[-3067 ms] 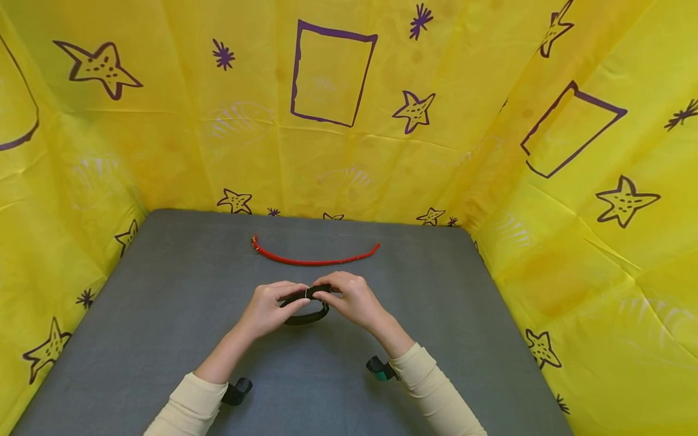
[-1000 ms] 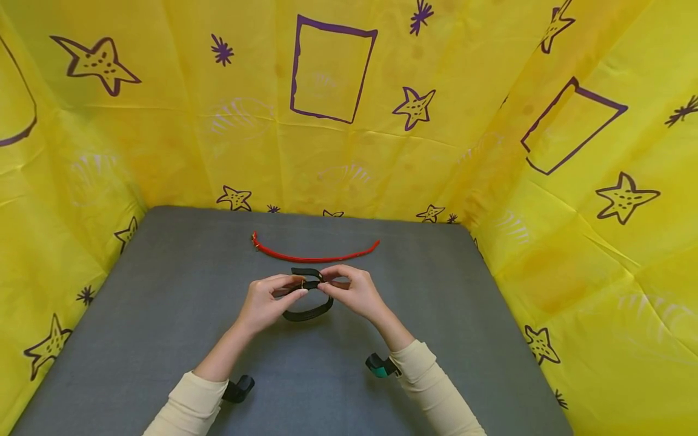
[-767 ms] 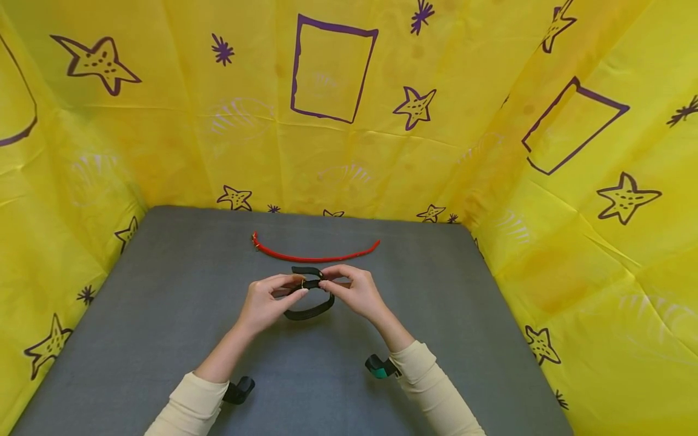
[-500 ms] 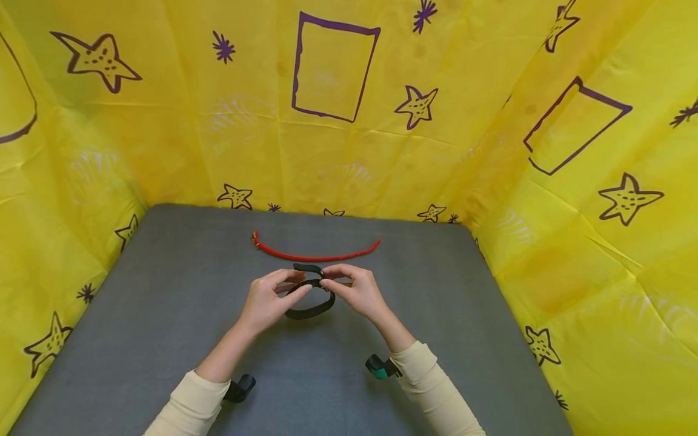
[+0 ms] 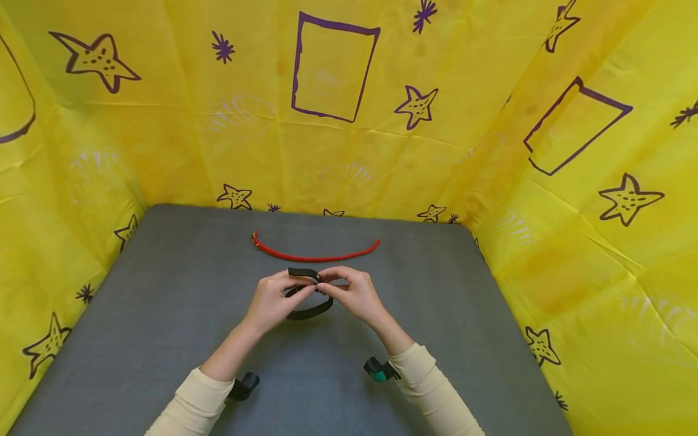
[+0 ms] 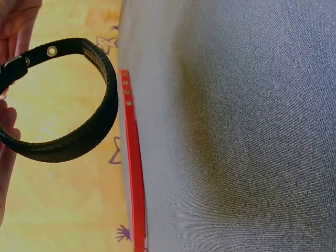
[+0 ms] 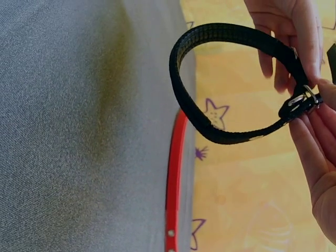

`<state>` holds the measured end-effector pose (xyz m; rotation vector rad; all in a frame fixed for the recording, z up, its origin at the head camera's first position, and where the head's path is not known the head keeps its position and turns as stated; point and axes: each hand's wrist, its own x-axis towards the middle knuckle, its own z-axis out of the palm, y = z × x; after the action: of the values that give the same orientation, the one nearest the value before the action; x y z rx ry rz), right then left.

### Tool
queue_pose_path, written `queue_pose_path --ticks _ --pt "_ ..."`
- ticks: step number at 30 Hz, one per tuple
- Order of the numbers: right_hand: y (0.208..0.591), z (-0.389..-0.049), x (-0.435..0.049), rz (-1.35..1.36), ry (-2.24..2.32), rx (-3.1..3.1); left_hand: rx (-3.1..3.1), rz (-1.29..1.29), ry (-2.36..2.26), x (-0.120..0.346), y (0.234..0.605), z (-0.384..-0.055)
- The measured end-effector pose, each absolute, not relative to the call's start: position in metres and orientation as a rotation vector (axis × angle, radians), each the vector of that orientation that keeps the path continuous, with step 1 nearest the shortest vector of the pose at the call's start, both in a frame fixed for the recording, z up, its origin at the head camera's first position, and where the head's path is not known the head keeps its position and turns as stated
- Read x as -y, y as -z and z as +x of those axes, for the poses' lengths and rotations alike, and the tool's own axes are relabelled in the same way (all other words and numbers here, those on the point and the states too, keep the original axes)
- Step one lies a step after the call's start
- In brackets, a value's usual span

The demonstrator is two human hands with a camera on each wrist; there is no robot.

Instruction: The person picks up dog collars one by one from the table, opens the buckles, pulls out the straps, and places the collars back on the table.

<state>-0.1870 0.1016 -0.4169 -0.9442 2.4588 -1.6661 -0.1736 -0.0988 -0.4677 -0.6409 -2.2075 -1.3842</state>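
Note:
A black dog collar (image 5: 311,313), bent into a loop, is held up over the table between both hands. My left hand (image 5: 267,303) pinches it from the left with thumb and fingers. From the right, my right hand (image 5: 357,293) pinches it by the metal buckle (image 7: 297,101), which shows in the right wrist view. The fingertips of the two hands almost meet. A loose strap end (image 5: 302,272) sticks out to the left above the loop. In the left wrist view an eyelet (image 6: 52,51) shows on the strap; fingers partly hide the buckle area.
A red collar (image 5: 316,259) lies curved on the grey table (image 5: 316,387) beyond the hands, its buckle end at the left and its holes toward the right. Yellow curtains (image 5: 338,157) with purple drawings enclose the back and sides.
Since the oldest frame, a loose strap end has come out above the loop. In the last half second my left hand has shifted right toward the right hand, and the strap end has dipped slightly left.

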Motion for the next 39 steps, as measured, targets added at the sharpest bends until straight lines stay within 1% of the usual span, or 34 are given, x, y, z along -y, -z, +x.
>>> queue_pose_path --ticks 9,15,22,27,39 --pt "0.4181 -0.1856 -0.0994 -0.998 1.676 -2.445 2.267 -0.648 1.306 0.0976 0.4662 -0.1737" --pt "0.4189 -0.1852 -0.0984 -1.070 1.653 -2.447 2.371 -0.588 1.272 0.0981 0.4631 -0.1719" --pt "0.4206 -0.1841 -0.0964 -1.101 1.655 -2.459 2.481 -0.436 1.409 0.0981 0.4621 -0.1712" --pt "0.4220 -0.1835 -0.0952 -1.138 1.673 -2.460 2.497 -0.383 1.495 0.0987 0.4621 -0.1720" --pt "0.4265 -0.1842 -0.0934 -1.126 1.695 -2.475 2.497 -0.365 1.474 0.0975 0.4639 -0.1729"
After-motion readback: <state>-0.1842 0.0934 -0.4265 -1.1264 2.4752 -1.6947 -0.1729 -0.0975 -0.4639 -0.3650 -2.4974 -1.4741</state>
